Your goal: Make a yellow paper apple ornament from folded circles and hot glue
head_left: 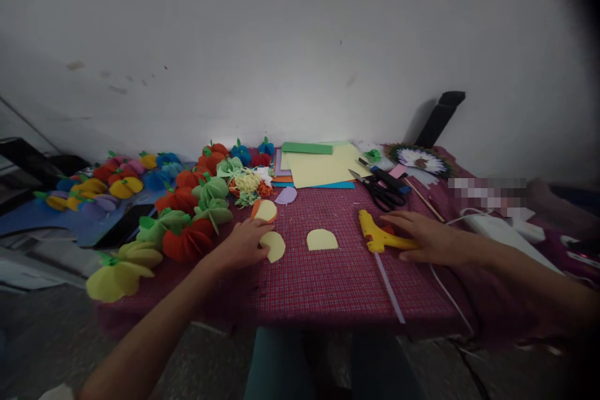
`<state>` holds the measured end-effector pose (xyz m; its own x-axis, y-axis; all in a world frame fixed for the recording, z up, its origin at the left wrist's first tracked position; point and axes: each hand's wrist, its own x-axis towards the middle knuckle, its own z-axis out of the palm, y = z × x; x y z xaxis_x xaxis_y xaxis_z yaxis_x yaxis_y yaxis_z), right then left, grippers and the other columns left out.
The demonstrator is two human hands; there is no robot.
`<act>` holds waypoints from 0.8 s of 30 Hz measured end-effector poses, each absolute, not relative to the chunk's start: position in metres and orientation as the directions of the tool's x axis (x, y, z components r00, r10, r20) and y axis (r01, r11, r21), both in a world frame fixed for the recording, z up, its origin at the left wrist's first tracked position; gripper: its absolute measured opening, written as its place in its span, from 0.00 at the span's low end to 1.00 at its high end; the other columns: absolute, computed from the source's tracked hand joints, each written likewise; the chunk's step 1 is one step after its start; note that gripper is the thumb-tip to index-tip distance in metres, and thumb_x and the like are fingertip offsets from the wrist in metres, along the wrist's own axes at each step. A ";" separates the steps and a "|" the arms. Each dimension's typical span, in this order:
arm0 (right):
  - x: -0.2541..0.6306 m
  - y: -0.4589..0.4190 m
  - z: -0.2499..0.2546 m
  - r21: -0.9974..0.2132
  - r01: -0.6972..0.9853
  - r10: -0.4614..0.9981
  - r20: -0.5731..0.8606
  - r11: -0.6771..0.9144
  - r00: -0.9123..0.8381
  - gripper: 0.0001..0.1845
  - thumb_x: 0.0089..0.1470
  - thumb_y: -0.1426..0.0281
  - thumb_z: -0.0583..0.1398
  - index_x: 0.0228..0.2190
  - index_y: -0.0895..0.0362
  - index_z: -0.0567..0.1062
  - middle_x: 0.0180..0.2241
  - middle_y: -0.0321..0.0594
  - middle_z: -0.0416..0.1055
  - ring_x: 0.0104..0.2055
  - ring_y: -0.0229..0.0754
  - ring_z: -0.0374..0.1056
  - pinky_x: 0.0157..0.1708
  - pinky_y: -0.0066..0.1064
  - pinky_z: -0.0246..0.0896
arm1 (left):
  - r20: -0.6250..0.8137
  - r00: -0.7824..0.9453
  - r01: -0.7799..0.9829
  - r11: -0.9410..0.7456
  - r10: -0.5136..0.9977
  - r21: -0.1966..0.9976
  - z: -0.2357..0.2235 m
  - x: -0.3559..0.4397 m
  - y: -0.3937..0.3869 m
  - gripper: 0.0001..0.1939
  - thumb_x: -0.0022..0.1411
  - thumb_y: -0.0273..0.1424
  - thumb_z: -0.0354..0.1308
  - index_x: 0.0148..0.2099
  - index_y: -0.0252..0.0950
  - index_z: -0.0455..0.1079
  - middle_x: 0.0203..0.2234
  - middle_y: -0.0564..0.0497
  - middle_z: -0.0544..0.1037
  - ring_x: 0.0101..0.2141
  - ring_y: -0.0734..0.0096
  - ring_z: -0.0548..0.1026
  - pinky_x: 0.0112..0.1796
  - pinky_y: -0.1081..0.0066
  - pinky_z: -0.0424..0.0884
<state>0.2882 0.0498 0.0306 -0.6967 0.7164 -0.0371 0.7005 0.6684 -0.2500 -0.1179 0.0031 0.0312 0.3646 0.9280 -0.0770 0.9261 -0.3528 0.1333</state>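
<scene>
My left hand has its thumb and fingers closed at the near left edge of a cream rounded paper cutout. Just beyond it lies a small stack of cream and orange cutouts. Another cream half-round cutout rests flat in the middle of the cloth. On the right, my right hand is curled about the handle of a yellow hot glue gun, which lies on the table with a pale glue stick sticking out of its back. A lilac cutout is farther back.
Colourful paper pumpkins crowd the left side. Paper sheets and a heap of shredded paper lie at the back. Black scissors, a wooden stick and a white power strip are on the right.
</scene>
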 end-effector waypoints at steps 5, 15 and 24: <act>0.287 0.039 0.042 -0.230 0.712 0.739 0.060 0.664 -0.671 0.30 0.48 0.60 0.57 0.52 0.55 0.62 0.54 0.49 0.55 0.55 0.54 0.53 0.52 0.46 0.51 | -0.090 0.376 0.927 -0.373 0.922 0.042 0.036 -0.110 0.007 0.24 0.49 0.33 0.51 0.51 0.39 0.63 0.45 0.44 0.67 0.45 0.56 0.63 0.43 0.57 0.59; 0.214 0.005 0.043 -0.361 0.638 0.707 0.095 0.681 -0.701 0.23 0.49 0.62 0.56 0.48 0.53 0.66 0.48 0.44 0.64 0.50 0.47 0.59 0.51 0.40 0.53 | -0.195 0.332 0.940 -0.340 0.923 -0.009 0.037 -0.104 0.022 0.22 0.43 0.32 0.54 0.45 0.37 0.62 0.41 0.43 0.69 0.43 0.55 0.66 0.41 0.56 0.61; 0.126 0.012 0.034 -0.563 0.600 0.738 0.029 0.569 -0.674 0.16 0.48 0.64 0.56 0.40 0.54 0.71 0.32 0.38 0.73 0.32 0.39 0.68 0.30 0.27 0.59 | -0.161 0.312 0.949 -0.317 0.937 -0.006 0.038 -0.109 0.024 0.15 0.47 0.32 0.54 0.40 0.40 0.66 0.38 0.47 0.71 0.41 0.58 0.68 0.40 0.59 0.61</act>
<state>0.1262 0.0118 0.0338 -0.6739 0.7382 0.0288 0.5995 0.5692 -0.5626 -0.1086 0.0237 0.0379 0.3115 0.9365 -0.1608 0.9485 -0.3166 -0.0062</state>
